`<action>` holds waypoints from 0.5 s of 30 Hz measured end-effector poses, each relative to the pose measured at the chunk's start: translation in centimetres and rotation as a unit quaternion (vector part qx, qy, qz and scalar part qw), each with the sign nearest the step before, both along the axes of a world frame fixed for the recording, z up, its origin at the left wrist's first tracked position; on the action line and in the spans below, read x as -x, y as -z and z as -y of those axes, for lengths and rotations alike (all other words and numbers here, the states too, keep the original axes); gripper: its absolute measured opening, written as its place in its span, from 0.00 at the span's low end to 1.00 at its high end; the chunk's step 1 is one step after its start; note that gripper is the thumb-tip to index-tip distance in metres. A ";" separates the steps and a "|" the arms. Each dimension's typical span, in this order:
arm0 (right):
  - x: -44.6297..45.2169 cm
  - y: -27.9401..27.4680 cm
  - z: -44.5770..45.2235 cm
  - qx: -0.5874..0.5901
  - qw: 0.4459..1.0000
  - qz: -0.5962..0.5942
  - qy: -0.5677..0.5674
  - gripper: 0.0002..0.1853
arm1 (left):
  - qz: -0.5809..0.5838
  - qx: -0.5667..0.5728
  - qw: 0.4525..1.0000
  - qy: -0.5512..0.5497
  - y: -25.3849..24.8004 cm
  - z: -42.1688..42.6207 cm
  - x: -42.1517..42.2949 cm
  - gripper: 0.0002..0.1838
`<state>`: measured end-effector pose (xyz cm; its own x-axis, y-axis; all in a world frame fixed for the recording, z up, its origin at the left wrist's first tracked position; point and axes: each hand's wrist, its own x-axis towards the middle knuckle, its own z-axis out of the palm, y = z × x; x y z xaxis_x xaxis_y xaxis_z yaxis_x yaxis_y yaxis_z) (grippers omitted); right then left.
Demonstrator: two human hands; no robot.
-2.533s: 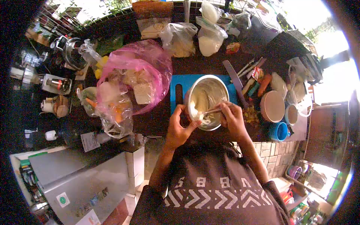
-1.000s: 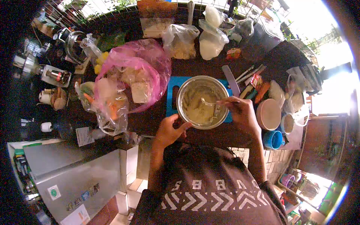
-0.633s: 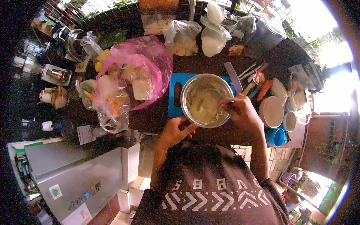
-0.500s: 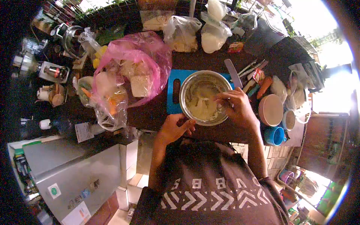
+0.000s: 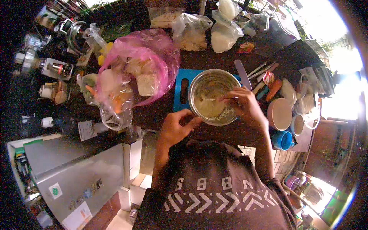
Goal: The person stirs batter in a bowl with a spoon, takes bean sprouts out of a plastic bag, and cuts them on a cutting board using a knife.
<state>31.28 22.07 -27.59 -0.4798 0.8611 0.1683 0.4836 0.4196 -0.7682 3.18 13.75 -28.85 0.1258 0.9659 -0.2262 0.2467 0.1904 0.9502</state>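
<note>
A round metal bowl (image 5: 194, 111) with a pale, creamy mixture (image 5: 209, 105) in it rests on a blue cutting board (image 5: 181, 101). My right hand (image 5: 245, 105) is over the bowl's right side, its fingers closed round a thin utensil that is mostly hidden; in the earlier frames it looks like a fork or spoon. At the lower left of the bowl is my left hand (image 5: 179, 125), thumb and fingers apart, holding nothing, with its fingertips beside the rim.
Left of the board lie a pink plastic bag (image 5: 168, 57) with blocks inside and a clear bag (image 5: 119, 107) with carrots. On the right are a knife (image 5: 242, 74), a pink bowl (image 5: 279, 114) and a blue cup (image 5: 282, 140). Filled plastic bags (image 5: 190, 34) stand behind.
The bowl has gone from tilted to resting level. My left hand has let go of its rim. My right hand has shifted within the bowl with the utensil, and the mixture looks more spread out.
</note>
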 end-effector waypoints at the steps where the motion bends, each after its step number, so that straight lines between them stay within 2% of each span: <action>1: 0.9 0.6 0.3 -0.040 0.998 0.043 -0.011 0.06 | -0.028 -0.049 0.998 0.032 0.8 0.1 -0.4 0.17; 2: 2.1 0.8 0.8 -0.024 0.999 0.019 -0.038 0.07 | -0.058 -0.099 0.991 0.064 1.2 0.2 -0.6 0.17; 3: 2.9 0.9 1.3 -0.008 0.998 -0.005 -0.064 0.09 | -0.060 -0.098 0.992 0.060 1.3 0.2 -0.7 0.17; 4: 2.8 1.0 1.6 -0.061 0.995 0.042 -0.060 0.09 | -0.069 -0.064 0.993 0.066 1.3 0.1 -0.8 0.16; 5: 2.6 0.0 1.4 -0.060 0.996 0.041 -0.061 0.09 | -0.078 -0.029 0.994 0.075 1.3 0.1 -0.8 0.16; 6: 2.1 -2.1 1.2 0.011 0.996 0.049 -0.080 0.08 | -0.078 -0.028 0.994 0.078 1.5 0.2 -0.9 0.16; 7: 1.2 -3.1 0.8 0.081 0.990 0.059 -0.095 0.08 | -0.010 -0.017 0.998 0.053 1.8 0.2 -1.1 0.16; 8: -0.6 -2.0 0.0 0.070 0.991 0.055 -0.102 0.06 | 0.059 -0.006 0.998 0.028 2.1 0.1 -1.4 0.15; 9: -1.2 -3.2 -0.4 0.046 0.992 0.052 -0.104 0.07 | 0.062 -0.006 0.998 0.033 2.3 0.0 -1.6 0.15; 11: -1.3 -5.7 -0.5 0.084 0.995 0.037 -0.045 0.07 | 0.062 -0.029 0.994 -0.088 2.7 -0.1 -1.9 0.16; 13: -0.2 -5.4 -0.4 0.070 0.998 0.009 -0.007 0.08 | 0.049 -0.073 0.992 -0.090 2.7 -0.3 -1.9 0.15; 14: 0.5 -5.0 -0.3 0.054 0.998 -0.020 0.033 0.08 | 0.050 -0.017 0.997 -0.055 1.7 -0.6 -2.0 0.14; 15: 1.2 -3.3 -0.6 0.092 0.994 -0.057 0.019 0.09 | 0.052 0.038 0.998 -0.019 1.2 -0.7 -2.1 0.13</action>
